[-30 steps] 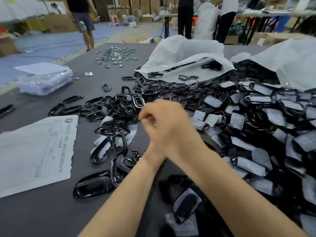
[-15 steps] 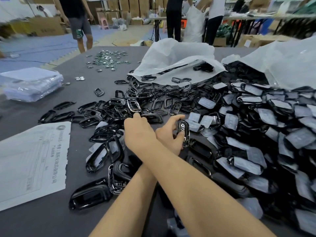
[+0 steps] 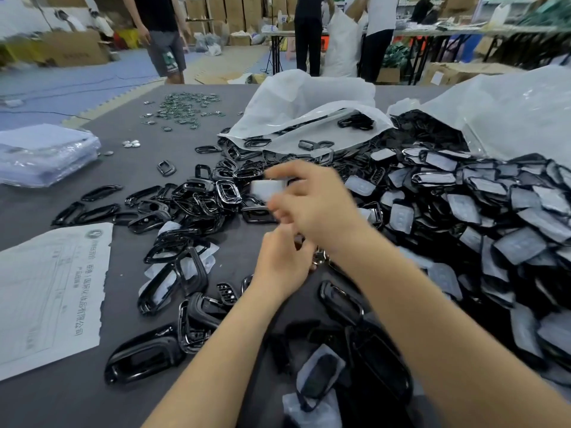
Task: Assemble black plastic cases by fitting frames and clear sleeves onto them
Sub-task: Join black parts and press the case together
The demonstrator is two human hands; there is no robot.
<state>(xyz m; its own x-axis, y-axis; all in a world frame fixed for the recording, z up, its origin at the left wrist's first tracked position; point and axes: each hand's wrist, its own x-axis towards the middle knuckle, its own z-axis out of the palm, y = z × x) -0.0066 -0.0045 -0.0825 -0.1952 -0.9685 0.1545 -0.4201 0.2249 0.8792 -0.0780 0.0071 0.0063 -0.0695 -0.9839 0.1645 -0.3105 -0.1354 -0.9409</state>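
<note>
My right hand (image 3: 318, 205) is blurred in motion over the middle of the grey table (image 3: 148, 393). Its fingers pinch a small pale clear sleeve (image 3: 267, 188). Just below it my left hand (image 3: 279, 262) is closed around a small part; only a shiny edge of that frame (image 3: 319, 257) shows past the fingers. Loose black frames (image 3: 200, 199) lie scattered to the left. A big heap of black cases in clear sleeves (image 3: 494, 227) fills the right side.
A printed paper sheet (image 3: 52, 291) lies at the left, with a stack of clear bags (image 3: 46, 152) behind it. Two white sacks (image 3: 309, 109) spill parts at the back. Small shiny pieces (image 3: 182, 109) lie far off. People (image 3: 160, 35) stand beyond the table.
My right hand has lifted up and away from the left and now pinches a pale sleeve. My left hand has drawn back toward me with the frame.
</note>
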